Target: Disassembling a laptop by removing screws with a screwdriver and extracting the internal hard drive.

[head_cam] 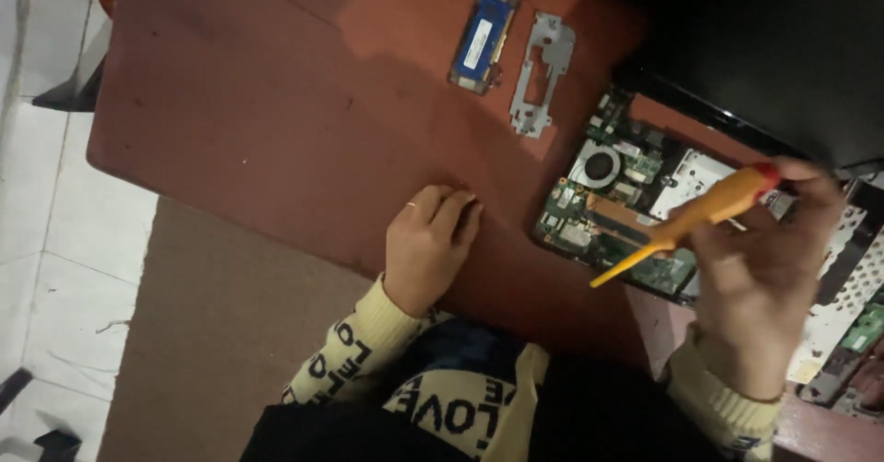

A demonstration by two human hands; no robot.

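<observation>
We grip an orange screwdriver (pixel 692 219) in our right hand (pixel 769 273), fingers closed round its handle above the opened laptop's circuit board (pixel 610 215), while our left hand (pixel 429 243) rests curled and empty on the red table (pixel 276 121) beside it.

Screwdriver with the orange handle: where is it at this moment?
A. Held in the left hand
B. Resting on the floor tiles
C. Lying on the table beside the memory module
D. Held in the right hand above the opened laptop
D: the right hand grips the screwdriver over the exposed laptop circuit board, while the left hand rests closed on the table.
</observation>
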